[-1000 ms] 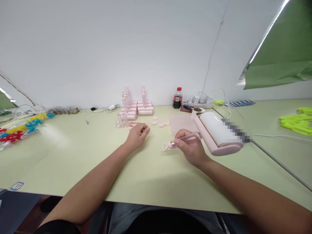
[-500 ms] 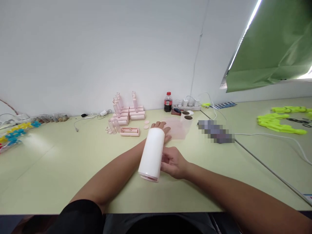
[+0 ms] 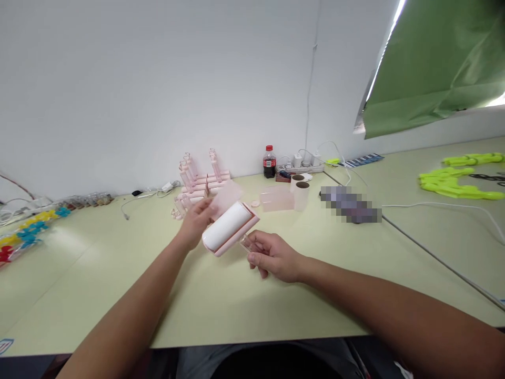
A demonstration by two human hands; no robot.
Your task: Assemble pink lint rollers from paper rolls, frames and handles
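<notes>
A lint roller (image 3: 229,227) with a white paper roll and pink casing is tilted above the table in front of me. My right hand (image 3: 272,255) is closed round its clear handle. To the left, my left hand (image 3: 196,221) pinches a translucent pink plastic cover (image 3: 228,197), held up just behind the roller. Another group of translucent pink covers (image 3: 276,199) lies on the table farther back, beside two spare white rolls (image 3: 302,196). A small pink disc (image 3: 255,203) rests left of those covers.
Several pink lint roller parts (image 3: 193,184) stand at the back left. A cola bottle (image 3: 269,162) and a power strip (image 3: 305,167) are by the wall. Cables (image 3: 434,260) cross the right side, near yellow-green plastic pieces (image 3: 453,184). Bagged colourful items (image 3: 29,231) lie far left.
My left hand has come back and leftward from the stack of covers, carrying one cover. My right hand has turned the lint roller from near upright to a sideways tilt, showing its pink casing.
</notes>
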